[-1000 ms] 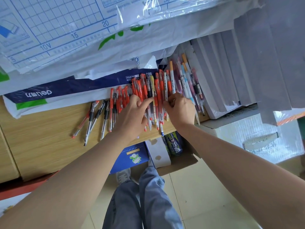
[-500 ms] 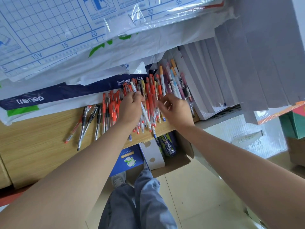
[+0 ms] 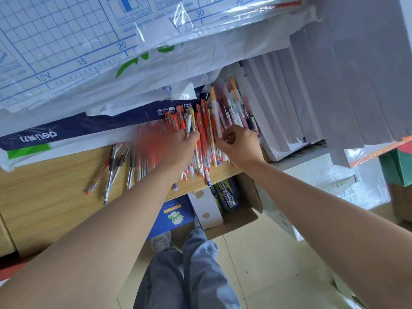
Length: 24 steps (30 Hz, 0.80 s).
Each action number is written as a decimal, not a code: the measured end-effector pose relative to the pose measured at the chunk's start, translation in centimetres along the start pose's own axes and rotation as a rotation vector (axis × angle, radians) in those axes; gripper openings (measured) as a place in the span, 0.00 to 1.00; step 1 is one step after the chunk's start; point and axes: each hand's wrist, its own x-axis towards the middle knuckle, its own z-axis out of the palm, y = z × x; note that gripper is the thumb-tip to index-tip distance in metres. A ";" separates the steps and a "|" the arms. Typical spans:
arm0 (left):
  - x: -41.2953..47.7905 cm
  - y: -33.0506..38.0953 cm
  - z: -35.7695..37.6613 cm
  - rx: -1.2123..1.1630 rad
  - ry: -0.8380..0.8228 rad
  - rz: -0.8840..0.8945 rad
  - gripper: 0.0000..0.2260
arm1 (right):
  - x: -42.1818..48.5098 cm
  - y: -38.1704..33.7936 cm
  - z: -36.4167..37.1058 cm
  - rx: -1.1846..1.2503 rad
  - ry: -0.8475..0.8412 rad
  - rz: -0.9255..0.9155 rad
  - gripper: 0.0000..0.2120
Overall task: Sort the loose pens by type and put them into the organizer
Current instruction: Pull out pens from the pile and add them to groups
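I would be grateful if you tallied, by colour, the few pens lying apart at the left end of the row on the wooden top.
Red-tipped pen: 1
Black-gripped pens: 3
Total: 4
The main pile is too blurred to count.

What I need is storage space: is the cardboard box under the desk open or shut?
Open: the box has flaps out; cans and cartons show inside.
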 end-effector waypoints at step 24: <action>1.1 0.7 0.5 -0.007 0.013 0.050 0.13 | 2.4 3.1 0.4 -0.217 0.207 -0.018 0.16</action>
